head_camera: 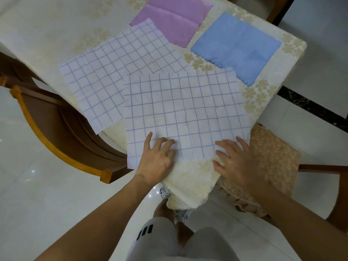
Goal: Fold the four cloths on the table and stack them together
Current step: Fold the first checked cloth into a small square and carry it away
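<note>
Four cloths lie flat on the table. The nearest is a white checked cloth [185,113] at the table's corner. A second white checked cloth [113,72] lies behind it to the left, partly overlapped. A purple cloth [173,19] sits at the back and a blue cloth [237,48] at the right. My left hand [157,159] rests with curled fingers on the near left edge of the nearest checked cloth. My right hand [235,159] lies flat with fingers spread on its near right edge. Neither hand has lifted any cloth.
The table carries a cream flowered tablecloth [190,178] that hangs over the near corner. A wooden chair [62,132] stands at the left, a cushioned chair [273,162] at the right. White tiled floor surrounds the table.
</note>
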A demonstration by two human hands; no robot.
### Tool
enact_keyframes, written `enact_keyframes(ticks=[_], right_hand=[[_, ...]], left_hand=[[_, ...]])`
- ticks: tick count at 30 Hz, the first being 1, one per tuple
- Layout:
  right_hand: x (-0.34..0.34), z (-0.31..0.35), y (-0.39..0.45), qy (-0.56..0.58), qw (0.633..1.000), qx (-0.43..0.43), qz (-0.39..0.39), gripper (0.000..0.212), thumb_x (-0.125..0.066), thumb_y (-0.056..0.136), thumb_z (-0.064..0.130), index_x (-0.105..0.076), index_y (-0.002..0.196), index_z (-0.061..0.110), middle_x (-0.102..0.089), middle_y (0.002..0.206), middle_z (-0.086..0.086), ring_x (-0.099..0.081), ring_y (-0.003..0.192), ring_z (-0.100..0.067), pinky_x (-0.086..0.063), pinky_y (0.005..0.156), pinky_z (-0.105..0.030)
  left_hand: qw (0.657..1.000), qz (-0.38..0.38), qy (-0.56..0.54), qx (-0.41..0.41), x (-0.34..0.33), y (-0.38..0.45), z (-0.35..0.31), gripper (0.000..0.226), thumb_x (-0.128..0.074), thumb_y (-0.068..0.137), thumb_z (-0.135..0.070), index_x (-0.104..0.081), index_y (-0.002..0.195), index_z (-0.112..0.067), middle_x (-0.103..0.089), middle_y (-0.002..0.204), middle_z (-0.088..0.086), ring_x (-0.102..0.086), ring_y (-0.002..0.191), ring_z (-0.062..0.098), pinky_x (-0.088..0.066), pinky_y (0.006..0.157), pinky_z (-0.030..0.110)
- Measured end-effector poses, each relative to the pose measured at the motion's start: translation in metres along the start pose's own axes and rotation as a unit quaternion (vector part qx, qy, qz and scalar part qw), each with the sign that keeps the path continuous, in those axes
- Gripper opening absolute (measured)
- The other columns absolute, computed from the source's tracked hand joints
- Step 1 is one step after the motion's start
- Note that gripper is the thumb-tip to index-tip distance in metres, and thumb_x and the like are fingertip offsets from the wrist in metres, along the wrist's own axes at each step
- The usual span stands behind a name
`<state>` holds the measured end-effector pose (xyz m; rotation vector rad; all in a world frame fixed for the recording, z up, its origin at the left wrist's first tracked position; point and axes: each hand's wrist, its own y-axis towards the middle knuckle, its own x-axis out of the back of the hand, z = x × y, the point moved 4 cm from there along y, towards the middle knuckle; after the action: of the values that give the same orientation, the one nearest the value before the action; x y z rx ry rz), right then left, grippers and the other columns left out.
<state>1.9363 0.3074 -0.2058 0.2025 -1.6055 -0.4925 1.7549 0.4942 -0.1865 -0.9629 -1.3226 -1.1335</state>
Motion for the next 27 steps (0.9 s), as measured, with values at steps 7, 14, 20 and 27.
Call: enact_keyframes(ticks=[7, 14, 20, 27], right_hand=[[-0.007, 0.011, 0.013, 0.019, 1.0, -0.016, 0.008, 0.015, -0.064, 0.086, 0.02, -0.073, 0.083, 0.009, -0.069, 0.121, -0.007, -0.065, 0.111, -0.025, -0.04, 0.106, -0.059], [-0.006, -0.016, -0.006, 0.03, 0.998, -0.051, 0.023, 0.003, -0.071, 0.083, 0.011, -0.072, 0.081, 0.009, -0.067, 0.121, -0.01, -0.06, 0.112, -0.027, -0.036, 0.108, -0.062], [0.011, -0.03, -0.012, 0.04, 0.998, -0.049, 0.016, 0.005, -0.077, 0.079, 0.002, -0.074, 0.08, 0.005, -0.069, 0.115, -0.016, -0.067, 0.102, -0.033, -0.045, 0.094, -0.062], [0.03, -0.03, -0.028, 0.038, 0.998, -0.046, 0.025, 0.014, -0.074, 0.076, -0.006, -0.075, 0.082, 0.006, -0.069, 0.116, -0.016, -0.064, 0.103, -0.035, -0.05, 0.09, -0.06]], left_hand=[[0.998, -0.042, -0.04, 0.03, 0.015, 0.009, 0.002, 0.01, -0.074, 0.077, -0.014, -0.068, 0.084, -0.01, -0.066, 0.119, 0.006, -0.061, 0.11, 0.03, -0.033, 0.106, 0.069], [0.998, -0.015, -0.045, 0.043, 0.022, -0.011, 0.02, 0.014, -0.076, 0.077, -0.021, -0.07, 0.087, -0.011, -0.066, 0.119, 0.009, -0.062, 0.111, 0.032, -0.032, 0.106, 0.069], [0.997, 0.039, -0.023, 0.054, 0.025, -0.021, 0.032, 0.025, -0.086, 0.068, -0.021, -0.073, 0.087, -0.012, -0.066, 0.12, 0.01, -0.061, 0.114, 0.033, -0.034, 0.106, 0.069], [0.989, 0.09, 0.028, 0.112, 0.034, -0.027, 0.053, 0.034, -0.092, 0.058, -0.021, -0.072, 0.085, -0.015, -0.064, 0.124, 0.009, -0.057, 0.119, 0.034, -0.031, 0.109, 0.067]])
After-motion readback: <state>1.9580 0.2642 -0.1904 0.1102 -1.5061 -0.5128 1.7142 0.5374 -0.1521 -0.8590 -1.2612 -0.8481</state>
